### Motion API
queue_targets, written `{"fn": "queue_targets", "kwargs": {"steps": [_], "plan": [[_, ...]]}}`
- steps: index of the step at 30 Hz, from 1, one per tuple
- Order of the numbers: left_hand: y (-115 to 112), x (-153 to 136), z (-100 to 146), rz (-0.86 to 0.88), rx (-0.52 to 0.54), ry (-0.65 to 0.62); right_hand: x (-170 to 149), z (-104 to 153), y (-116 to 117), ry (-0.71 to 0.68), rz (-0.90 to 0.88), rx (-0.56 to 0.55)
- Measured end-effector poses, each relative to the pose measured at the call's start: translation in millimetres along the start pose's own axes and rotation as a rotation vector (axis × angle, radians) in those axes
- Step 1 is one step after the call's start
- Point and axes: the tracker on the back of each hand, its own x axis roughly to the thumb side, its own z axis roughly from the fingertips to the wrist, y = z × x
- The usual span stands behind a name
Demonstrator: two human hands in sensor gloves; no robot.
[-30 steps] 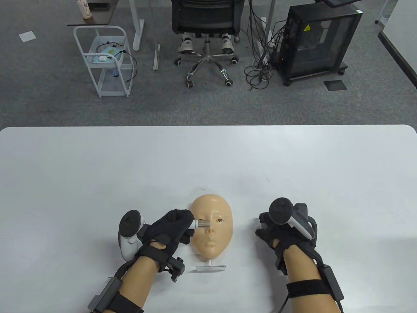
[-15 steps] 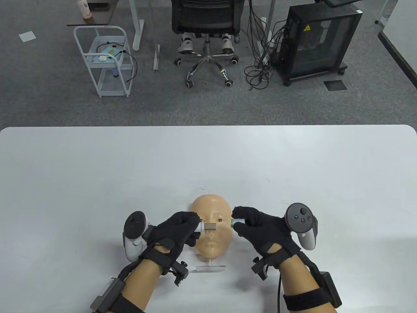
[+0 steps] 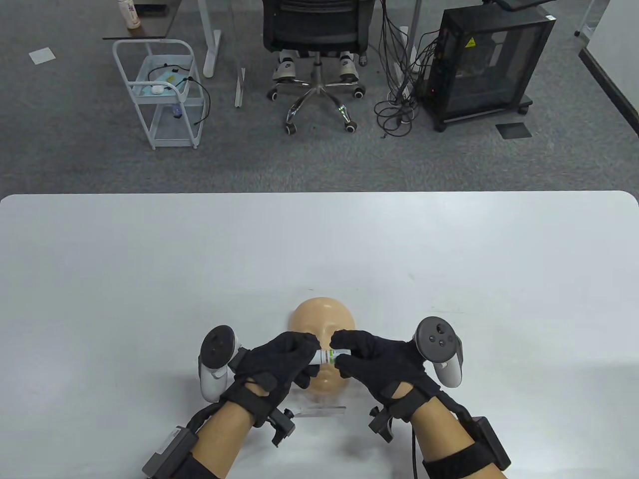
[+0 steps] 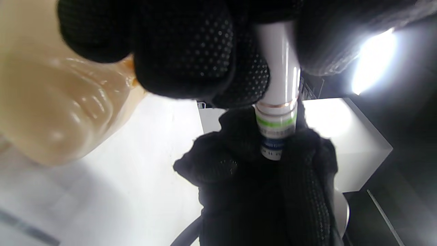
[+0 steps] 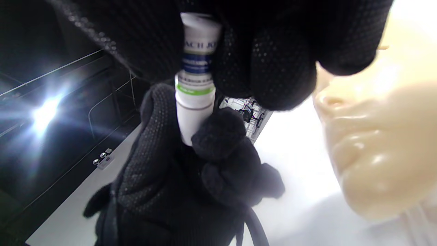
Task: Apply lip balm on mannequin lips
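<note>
A tan mannequin face (image 3: 322, 315) stands on a clear base (image 3: 327, 410) near the table's front edge. Both hands hold a white lip balm tube (image 3: 328, 356) level in front of its nose. My left hand (image 3: 310, 357) grips the plain white end; my right hand (image 3: 340, 357) grips the labelled end with the green band. In the left wrist view the tube (image 4: 278, 102) runs from my left fingers (image 4: 184, 51) into the right glove, the face (image 4: 58, 102) at left. In the right wrist view the tube (image 5: 196, 92) shows, with the mannequin's lips (image 5: 362, 143) at right.
The white table (image 3: 150, 259) stretches wide around the face. On the floor beyond its far edge stand a white cart (image 3: 159, 95), an office chair (image 3: 317, 45) and a black cabinet (image 3: 486, 65).
My right hand came in from the right with the labelled piece and met the tube in my left hand. Both hands now hold it joined, lower and over the face.
</note>
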Motion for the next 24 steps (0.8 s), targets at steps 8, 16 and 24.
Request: {"fn": "queue_targets", "kwargs": {"steps": [8, 16, 24], "plan": [[-6, -3, -2, 0.021, -0.012, 0.003, 1, -1, -2, -0.012, 0.01, -0.004], [7, 13, 1, -0.236, -0.002, -0.091, 7, 4, -21, -0.015, 0.032, -0.102], [49, 26, 3, -0.878, 0.011, -0.008, 15, 22, -76, 0.223, 0.695, -0.364]]}}
